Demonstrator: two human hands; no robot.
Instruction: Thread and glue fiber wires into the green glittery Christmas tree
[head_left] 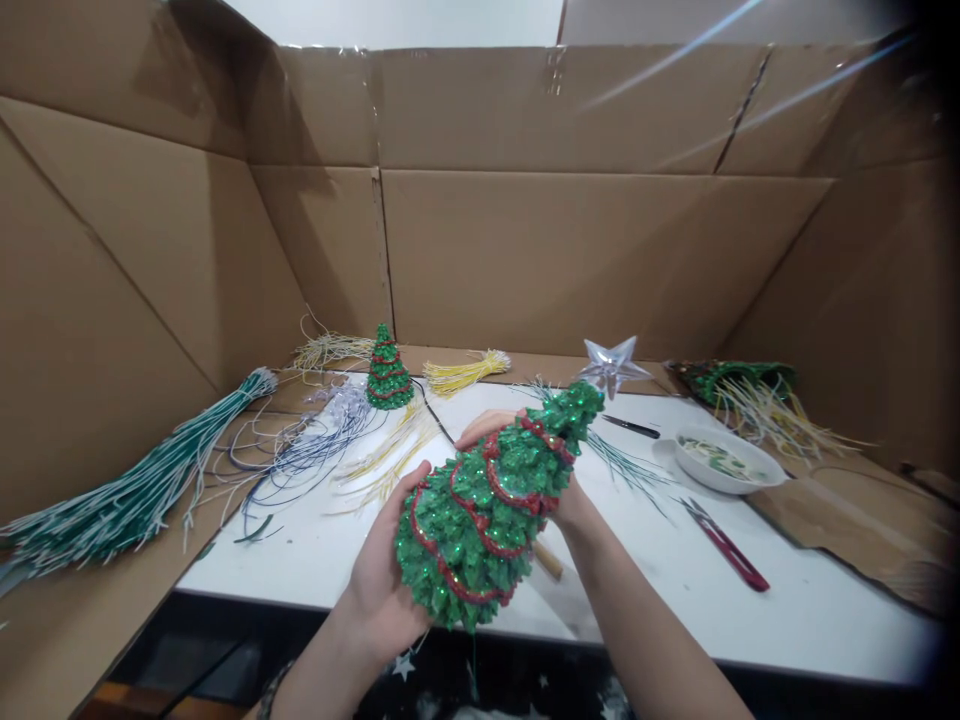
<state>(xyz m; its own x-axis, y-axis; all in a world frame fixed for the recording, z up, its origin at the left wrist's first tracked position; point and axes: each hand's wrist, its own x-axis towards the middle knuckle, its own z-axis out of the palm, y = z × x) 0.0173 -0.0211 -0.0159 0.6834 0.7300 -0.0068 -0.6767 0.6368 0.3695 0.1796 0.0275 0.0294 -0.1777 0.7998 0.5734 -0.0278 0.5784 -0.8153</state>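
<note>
Glittery green tree [480, 525], red garlands [457, 586], silver star [613, 364], in the grip of left hand [384, 572] and right hand [568, 500].

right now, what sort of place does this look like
Probably a handicraft workspace: a red-handled cutting tool lies on the white tabletop, bundled green strands lie at the left, and a decorated green tree is held.

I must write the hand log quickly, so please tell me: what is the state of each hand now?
Left hand: holding the larger green tree near its base.
Right hand: holding the same tree from behind, mostly hidden by it.
</note>
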